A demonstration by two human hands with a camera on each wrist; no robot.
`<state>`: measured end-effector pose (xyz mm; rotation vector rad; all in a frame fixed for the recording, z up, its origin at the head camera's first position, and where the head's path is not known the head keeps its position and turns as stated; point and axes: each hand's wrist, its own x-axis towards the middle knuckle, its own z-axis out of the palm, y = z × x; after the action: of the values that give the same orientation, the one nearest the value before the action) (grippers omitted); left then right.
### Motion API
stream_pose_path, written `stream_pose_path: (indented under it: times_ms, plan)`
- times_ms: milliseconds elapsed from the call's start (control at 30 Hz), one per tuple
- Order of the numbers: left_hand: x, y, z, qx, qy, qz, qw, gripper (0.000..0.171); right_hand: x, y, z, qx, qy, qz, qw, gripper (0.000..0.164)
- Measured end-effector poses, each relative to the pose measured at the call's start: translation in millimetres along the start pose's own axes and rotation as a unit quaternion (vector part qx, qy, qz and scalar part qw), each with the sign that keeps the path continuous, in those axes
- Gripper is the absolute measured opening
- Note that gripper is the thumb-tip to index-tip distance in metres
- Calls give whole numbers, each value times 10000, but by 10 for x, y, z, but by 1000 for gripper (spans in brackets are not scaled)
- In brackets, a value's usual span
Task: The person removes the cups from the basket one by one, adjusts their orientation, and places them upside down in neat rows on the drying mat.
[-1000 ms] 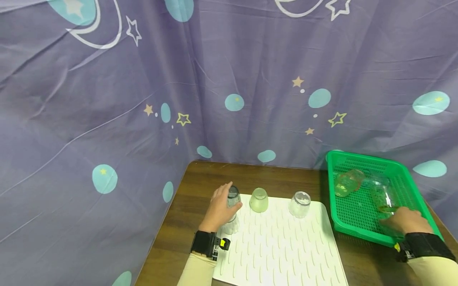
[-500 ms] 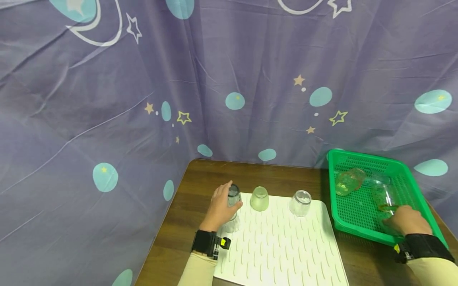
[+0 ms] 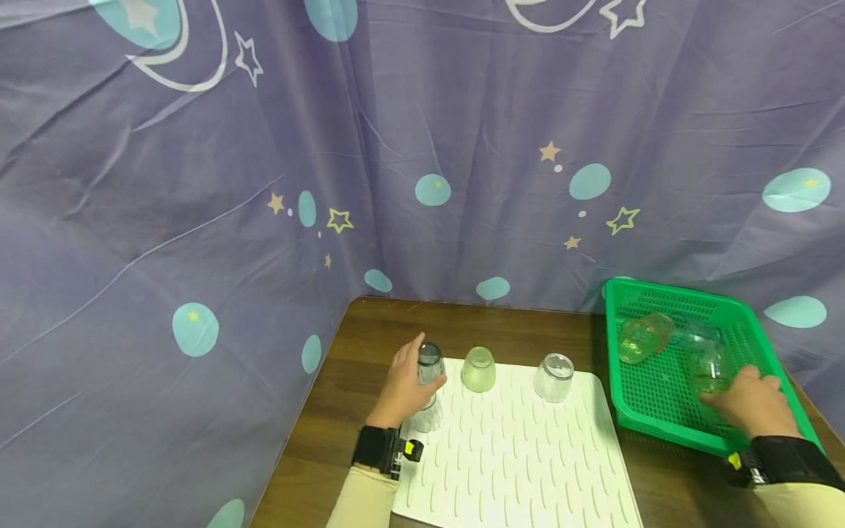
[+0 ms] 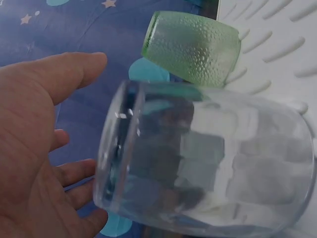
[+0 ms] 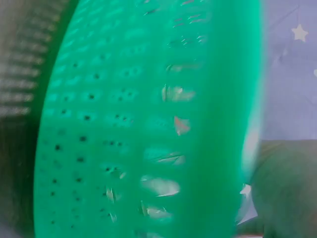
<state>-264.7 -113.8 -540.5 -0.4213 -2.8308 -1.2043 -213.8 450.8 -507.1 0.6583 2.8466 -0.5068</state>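
Note:
On the left, my left hand (image 3: 404, 385) is spread beside an upside-down dark-tinted glass (image 3: 430, 354). In the left wrist view, its thumb and fingers (image 4: 79, 69) stand apart near the base of a clear faceted glass (image 4: 213, 163). A frosted green glass (image 3: 478, 369) and another clear glass (image 3: 553, 378) stand inverted farther right on the white ridged mat (image 3: 521, 455). My right hand (image 3: 755, 403) reaches into the green basket (image 3: 610, 367), close to a clear glass (image 3: 709, 363). Its fingertips are mostly hidden, so any grip is unclear.
An amber-green tinted glass (image 3: 643, 339) lies on its side in the basket, with more clear glass behind it. Mat and basket stand on a brown wooden table (image 3: 370, 319). A purple patterned curtain (image 3: 462, 242) hangs behind and to the left.
My right hand has lifted slightly inside the basket, and the greenish rim beside its fingers no longer shows as before. My left hand has hardly moved.

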Motion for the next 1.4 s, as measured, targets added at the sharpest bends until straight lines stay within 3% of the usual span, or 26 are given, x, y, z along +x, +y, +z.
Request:
stream_pose_path:
  times_ms: [133, 333, 567, 667, 800, 1000, 1267, 1400]
  plan:
    - [1, -35, -12, 32, -110, -104, 9999, 93, -21, -44, -48, 76, 19, -183, 9998, 99]
    - [1, -23, -35, 0, -55, -37, 10000, 94, -98, -130, -116, 473, 522, -353, 9969, 94]
    - [-2, 31, -63, -125, -47, -43, 9999, 93, -203, -285, -135, 1263, 1665, -1007, 9727, 101]
    - [-2, 38, -58, -162, -84, -62, 9998, 93, -272, -382, -144, 1562, 1740, -1082, 9662, 106]
    - [-4, 44, -51, -169, -103, -57, 9998, 93, -352, -487, -137, 1552, 1657, -1224, 9662, 110]
    - [-13, 69, -65, -93, -127, -41, 9999, 94, -405, -599, -73, 1434, 1685, -1398, 9651, 102]
    - [-36, 138, -93, -145, -129, -26, 9998, 93, -501, -844, 54, 1778, 1951, -1976, 9441, 91]
    - [-41, 161, -92, -144, -96, 50, 9998, 91, -527, -966, 145, 2060, 1876, -2229, 9342, 92]
